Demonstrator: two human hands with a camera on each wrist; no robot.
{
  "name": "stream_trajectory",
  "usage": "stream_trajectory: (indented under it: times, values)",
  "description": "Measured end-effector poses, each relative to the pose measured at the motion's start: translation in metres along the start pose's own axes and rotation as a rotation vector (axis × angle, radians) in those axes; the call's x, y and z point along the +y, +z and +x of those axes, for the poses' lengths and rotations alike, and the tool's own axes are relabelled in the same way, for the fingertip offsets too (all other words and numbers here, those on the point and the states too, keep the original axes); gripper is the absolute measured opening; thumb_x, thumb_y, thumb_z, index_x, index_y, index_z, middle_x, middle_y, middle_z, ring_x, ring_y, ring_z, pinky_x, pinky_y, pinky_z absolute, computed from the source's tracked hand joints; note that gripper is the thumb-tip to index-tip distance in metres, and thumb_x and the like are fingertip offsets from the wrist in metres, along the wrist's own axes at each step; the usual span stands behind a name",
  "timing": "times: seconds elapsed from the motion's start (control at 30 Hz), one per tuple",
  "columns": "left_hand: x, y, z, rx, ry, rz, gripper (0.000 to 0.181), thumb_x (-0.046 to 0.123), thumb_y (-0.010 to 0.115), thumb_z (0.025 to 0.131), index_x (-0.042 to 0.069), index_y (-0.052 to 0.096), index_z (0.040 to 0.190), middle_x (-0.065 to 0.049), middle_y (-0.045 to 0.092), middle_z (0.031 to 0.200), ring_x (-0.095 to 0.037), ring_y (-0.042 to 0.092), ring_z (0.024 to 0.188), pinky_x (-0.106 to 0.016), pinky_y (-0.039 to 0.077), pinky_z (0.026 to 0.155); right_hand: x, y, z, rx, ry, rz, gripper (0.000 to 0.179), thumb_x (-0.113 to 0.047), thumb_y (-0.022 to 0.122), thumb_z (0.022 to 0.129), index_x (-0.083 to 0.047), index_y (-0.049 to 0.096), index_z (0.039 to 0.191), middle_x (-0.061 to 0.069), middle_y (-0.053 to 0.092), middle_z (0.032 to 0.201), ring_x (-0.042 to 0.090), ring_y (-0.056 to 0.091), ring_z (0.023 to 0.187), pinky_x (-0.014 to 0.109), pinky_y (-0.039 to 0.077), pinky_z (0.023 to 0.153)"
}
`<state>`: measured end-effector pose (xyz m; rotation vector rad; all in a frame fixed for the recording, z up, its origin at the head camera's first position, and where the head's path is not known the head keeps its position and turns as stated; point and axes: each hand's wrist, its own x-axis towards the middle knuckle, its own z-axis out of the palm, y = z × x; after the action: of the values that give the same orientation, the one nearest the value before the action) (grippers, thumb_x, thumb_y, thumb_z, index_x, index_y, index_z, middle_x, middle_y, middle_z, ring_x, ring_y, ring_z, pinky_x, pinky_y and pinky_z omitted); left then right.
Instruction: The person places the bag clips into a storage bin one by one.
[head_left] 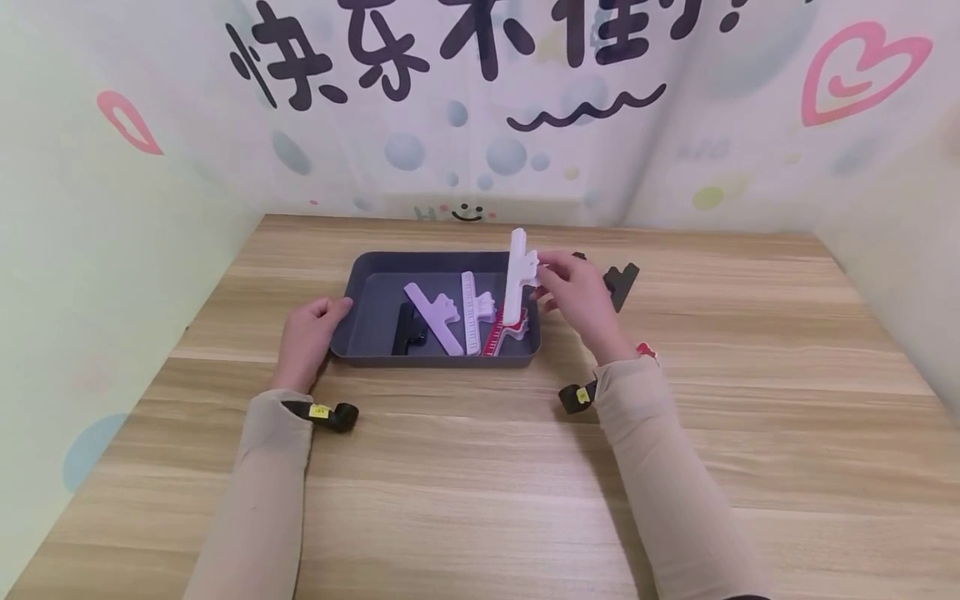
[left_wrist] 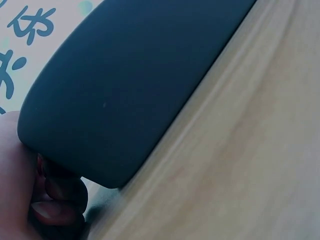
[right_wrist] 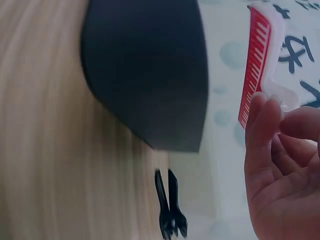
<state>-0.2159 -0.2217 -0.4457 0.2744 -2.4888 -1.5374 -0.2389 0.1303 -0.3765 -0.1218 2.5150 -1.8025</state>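
Observation:
A dark grey tray [head_left: 435,362] stands on the wooden table. My left hand [head_left: 306,337] grips its left end, thumb at the rim; in the left wrist view, curled fingers [left_wrist: 55,212] show below the tray corner. Above the tray's right end, my right hand [head_left: 577,296] pinches a white bag clip [head_left: 516,275] by its handle. The right wrist view shows a red ridged strip on this clip [right_wrist: 257,60]. Inside the tray lie a black clip [head_left: 405,332], a purple clip [head_left: 435,321], a pale lilac clip [head_left: 471,317] and a red-and-white clip [head_left: 492,340].
Beyond my right hand, a black clip [head_left: 621,285] lies on the table. Something red [head_left: 647,350] shows partly behind the right wrist. A printed cloth [head_left: 480,158] hangs behind the table's far edge.

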Motion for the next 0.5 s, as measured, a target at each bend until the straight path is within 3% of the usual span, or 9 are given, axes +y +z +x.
stream_trajectory:
  times: [0.13,0.37,0.5]
  values:
    - [0.002,0.000,0.000,0.003,0.000,0.025,0.050,0.049,0.056,0.082,0.005,0.041,0.064,0.000,0.036,0.058,-0.018,0.039,0.056,-0.030,0.030,0.050,-0.003,0.011,-0.002,-0.027,-0.002,-0.014,0.028,-0.019,0.052,0.091,-0.012,0.055,0.118,0.008,0.059,0.098,0.028,0.058,0.084,0.036,0.050,0.066]
    - [0.003,-0.001,0.000,-0.006,-0.004,0.015,0.051,0.050,0.056,0.082,0.005,0.042,0.064,0.000,0.035,0.058,-0.018,0.039,0.057,-0.030,0.030,0.051,-0.008,0.026,-0.006,-0.056,0.028,-0.058,0.034,-0.024,0.053,0.090,-0.014,0.053,0.122,0.004,0.056,0.110,0.019,0.055,0.091,0.033,0.047,0.075]
    - [0.002,-0.001,0.000,-0.005,-0.006,0.008,0.050,0.049,0.056,0.082,0.005,0.041,0.063,0.001,0.034,0.056,-0.017,0.038,0.054,-0.030,0.030,0.048,-0.007,0.034,-0.007,-0.067,0.028,-0.077,0.034,-0.027,0.053,0.089,-0.017,0.054,0.122,0.002,0.057,0.107,0.018,0.055,0.088,0.034,0.047,0.075]
